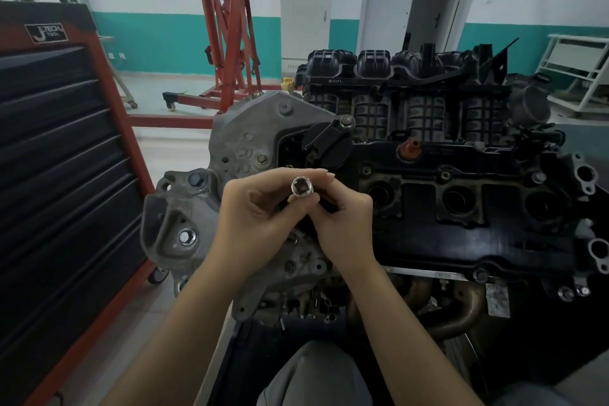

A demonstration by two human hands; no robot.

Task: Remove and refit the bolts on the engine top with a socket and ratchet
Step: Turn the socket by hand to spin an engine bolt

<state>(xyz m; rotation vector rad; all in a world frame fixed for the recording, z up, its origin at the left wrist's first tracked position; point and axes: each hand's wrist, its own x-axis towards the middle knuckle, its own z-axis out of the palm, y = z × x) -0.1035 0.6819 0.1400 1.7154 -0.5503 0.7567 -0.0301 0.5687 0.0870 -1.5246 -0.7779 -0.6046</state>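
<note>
- A chrome socket (300, 187) is held up over the near left end of the engine top (461, 234), its open end turned toward the camera so that the square drive hole is seen inside.
- The socket is pinched between the fingertips of the left hand (260, 221) and those of the right hand (342, 224); both hands are curled round it, and no other tool is seen in either.
- No ratchet is visible anywhere in view, so the step in hand is judged to be the preparing or checking of the socket, before any bolt is turned.
- The next move is judged to call for the socket to be seated on a ratchet drive and then set squarely over a bolt head; the ratchet must first be fetched, possibly from the tool chest (66, 158) at the left.
- One socket is counted, and two hands.
- On the grey bracket (250, 138) at the engine's left end, several bolt heads are seen; one bright one (187, 236) sits at the lower left, a blue-grey one (195, 179) above it.
- One black filler cap (328, 147) and one orange plug (409, 149) are counted on the cover.
- Three round plug wells (456, 199) are clearly seen in the black cover.
- One red engine hoist (230, 36) stands well behind.
</note>
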